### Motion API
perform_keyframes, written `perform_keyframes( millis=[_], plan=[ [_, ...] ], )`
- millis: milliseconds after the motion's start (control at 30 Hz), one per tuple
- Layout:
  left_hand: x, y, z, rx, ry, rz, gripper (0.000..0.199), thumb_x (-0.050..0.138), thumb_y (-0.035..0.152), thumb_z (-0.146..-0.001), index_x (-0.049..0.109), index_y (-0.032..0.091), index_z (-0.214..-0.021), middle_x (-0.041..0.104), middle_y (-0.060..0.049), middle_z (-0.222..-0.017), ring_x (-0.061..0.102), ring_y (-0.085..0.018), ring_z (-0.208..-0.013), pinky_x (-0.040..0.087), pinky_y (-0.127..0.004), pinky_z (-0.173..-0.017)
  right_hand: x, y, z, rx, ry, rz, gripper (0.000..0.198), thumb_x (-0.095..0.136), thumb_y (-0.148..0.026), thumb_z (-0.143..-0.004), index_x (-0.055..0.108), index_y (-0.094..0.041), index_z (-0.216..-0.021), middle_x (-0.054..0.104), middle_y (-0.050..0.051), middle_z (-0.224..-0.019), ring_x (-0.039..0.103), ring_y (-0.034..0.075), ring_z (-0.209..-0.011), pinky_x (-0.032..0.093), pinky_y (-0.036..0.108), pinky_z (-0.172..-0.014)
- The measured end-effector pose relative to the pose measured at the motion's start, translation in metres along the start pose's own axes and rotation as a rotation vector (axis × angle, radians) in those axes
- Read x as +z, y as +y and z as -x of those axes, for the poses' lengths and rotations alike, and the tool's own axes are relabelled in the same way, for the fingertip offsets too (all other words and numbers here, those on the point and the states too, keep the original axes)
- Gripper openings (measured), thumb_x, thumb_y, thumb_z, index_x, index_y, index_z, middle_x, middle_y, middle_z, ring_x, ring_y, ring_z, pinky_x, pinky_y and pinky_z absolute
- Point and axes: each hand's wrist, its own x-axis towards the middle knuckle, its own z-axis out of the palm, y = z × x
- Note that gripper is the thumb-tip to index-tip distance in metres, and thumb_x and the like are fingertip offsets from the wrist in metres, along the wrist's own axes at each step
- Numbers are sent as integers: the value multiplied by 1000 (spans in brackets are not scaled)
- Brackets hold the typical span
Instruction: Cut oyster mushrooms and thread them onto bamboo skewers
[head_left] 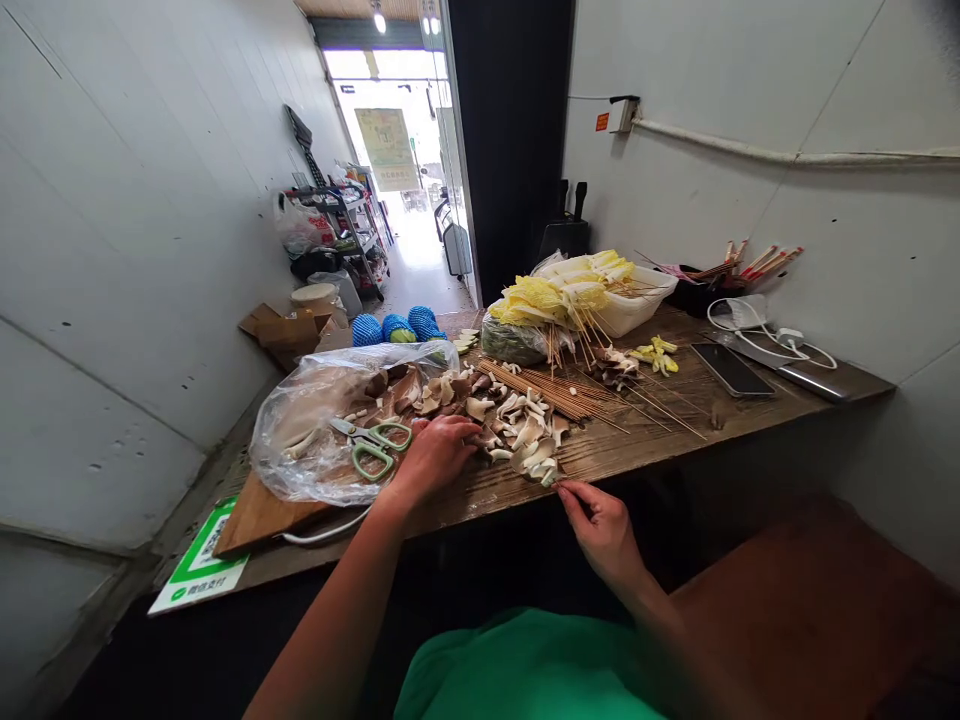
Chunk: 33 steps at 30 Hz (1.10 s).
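My left hand (442, 450) rests on the table among torn oyster mushrooms (529, 415), its fingers curled down and its fingertips hidden. What it holds, if anything, I cannot make out. At the table's front edge my right hand (600, 525) pinches thumb and finger at the near end of a mushroom skewer (541, 468), pale pieces bunched together with the stick itself mostly hidden. Green-handled scissors (375, 445) lie left of my left hand, on a clear plastic bag (300, 440) of mushrooms. Beyond the mushroom pile lie loose bamboo sticks (559, 390).
Skewered yellow cabbage leaves (540, 300) lie on a bag and a white basket (637, 305) at the back. A phone (731, 369) and a charger cable (795, 342) lie right. A wooden board (262, 515) sits left; net-wrapped vegetables (397, 327) stand behind the bag.
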Motion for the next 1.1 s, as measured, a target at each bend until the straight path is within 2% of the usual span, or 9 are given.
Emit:
perform_keyframes(
  millis=[100,200,367,467,567,667,767,967,1100],
  plan=[
    [2,5,3,66,-81,-58,35,54,16,-73,66,26,-104,65,-5,-109,55,-24,-103,36,-34,-90,2,3,0,20,1,10,25,49,-32,-86,69,-19,-88,72,8,-87,67,22,-81,54,33,-73],
    [7,6,0,80,-90,-95,41,51,11,-71,64,25,-108,66,-5,-107,56,-24,-101,37,-34,-88,3,3,1,16,-9,14,24,48,-32,-86,69,-19,-88,72,8,-87,67,22,-80,53,33,-74],
    [12,-1,-5,16,-38,-80,31,51,14,-72,70,23,-94,70,-6,-94,59,-24,-91,37,-36,-85,3,2,0,23,-6,19,25,48,-31,-86,69,-18,-89,72,8,-86,67,22,-81,53,32,-74],
    [11,-4,-5,-125,83,131,25,56,27,-74,70,22,-93,70,-6,-88,61,-22,-82,40,-33,-77,3,1,0,23,-21,14,24,48,-30,-86,69,-18,-89,72,8,-87,67,21,-81,52,31,-74],
    [10,-1,-2,-261,158,555,30,63,36,-71,69,20,-95,69,-4,-84,60,-17,-73,42,-27,-68,5,-1,-1,9,-28,3,24,48,-30,-86,69,-18,-91,72,8,-88,67,21,-80,52,30,-73],
    [10,7,1,-390,136,967,33,70,37,-65,68,16,-90,67,-3,-77,55,-11,-63,39,-22,-59,7,-5,-2,-12,-27,0,24,49,-28,-86,69,-17,-91,72,8,-88,67,21,-79,52,30,-72],
    [12,17,4,-501,115,1228,31,75,31,-59,67,13,-83,62,-1,-68,49,-6,-54,34,-19,-50,9,-9,-2,-31,-31,-2,23,49,-27,-86,70,-17,-91,72,9,-88,67,20,-79,52,30,-72],
    [17,33,9,-611,188,1392,31,81,24,-51,67,12,-76,62,-1,-66,50,-6,-53,35,-18,-49,10,-10,-1,-38,-29,-8,23,50,-26,-85,70,-17,-90,72,9,-88,67,21,-82,53,31,-75],
    [18,39,10,-618,167,1431,36,82,25,-49,68,12,-79,67,-4,-73,57,-10,-62,43,-22,-59,10,-8,0,-42,-26,-9,22,50,-26,-85,70,-17,-90,72,9,-87,67,21,-81,53,32,-75]
  ],
)
